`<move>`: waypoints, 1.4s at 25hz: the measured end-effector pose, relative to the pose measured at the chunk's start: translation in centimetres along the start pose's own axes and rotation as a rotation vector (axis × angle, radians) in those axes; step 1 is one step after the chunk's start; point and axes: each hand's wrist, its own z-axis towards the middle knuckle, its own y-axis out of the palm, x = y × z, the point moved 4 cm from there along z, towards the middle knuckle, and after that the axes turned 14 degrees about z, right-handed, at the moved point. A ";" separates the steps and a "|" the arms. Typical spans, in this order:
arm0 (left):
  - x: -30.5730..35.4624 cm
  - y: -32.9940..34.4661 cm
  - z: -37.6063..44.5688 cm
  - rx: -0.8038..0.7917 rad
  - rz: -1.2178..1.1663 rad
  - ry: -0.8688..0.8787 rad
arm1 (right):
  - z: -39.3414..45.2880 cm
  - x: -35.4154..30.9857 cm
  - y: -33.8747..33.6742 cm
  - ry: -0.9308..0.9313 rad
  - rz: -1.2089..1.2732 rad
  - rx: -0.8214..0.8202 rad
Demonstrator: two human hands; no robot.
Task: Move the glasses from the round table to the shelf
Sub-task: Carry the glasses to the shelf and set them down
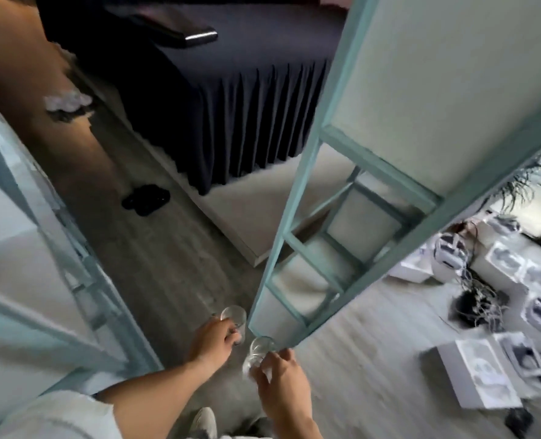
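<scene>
Fingers (231,331) of the left hand (210,342) curl around a clear round glass (233,315), while the right hand (280,380) pinches a second clear glass (258,351) by its side. Both glasses are carried in the air above the grey wood-grain floor (155,264), just beside the bottom corner of the pale teal-framed shelf (342,217). Everything is motion-blurred.

Clear glass tumblers (233,315); matt grey wood-look floor (168,258).
</scene>
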 end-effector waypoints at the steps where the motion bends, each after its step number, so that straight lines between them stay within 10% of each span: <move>1: 0.0 -0.6 1.6 0.023 0.002 -0.026 | 1.9 -0.8 -0.4 -0.028 -0.019 -0.025; 16: -4.1 -10.7 23.4 0.051 -0.033 -0.239 | 23.4 -11.3 -0.2 -0.302 -0.130 -0.264; 27: -3.8 -18.7 45.0 -0.125 0.203 0.282 | 41.2 -17.5 -1.1 0.197 0.061 0.084; 35: 9.0 -26.7 56.4 -0.146 0.170 0.741 | 47.2 -19.4 -7.9 0.485 0.275 0.492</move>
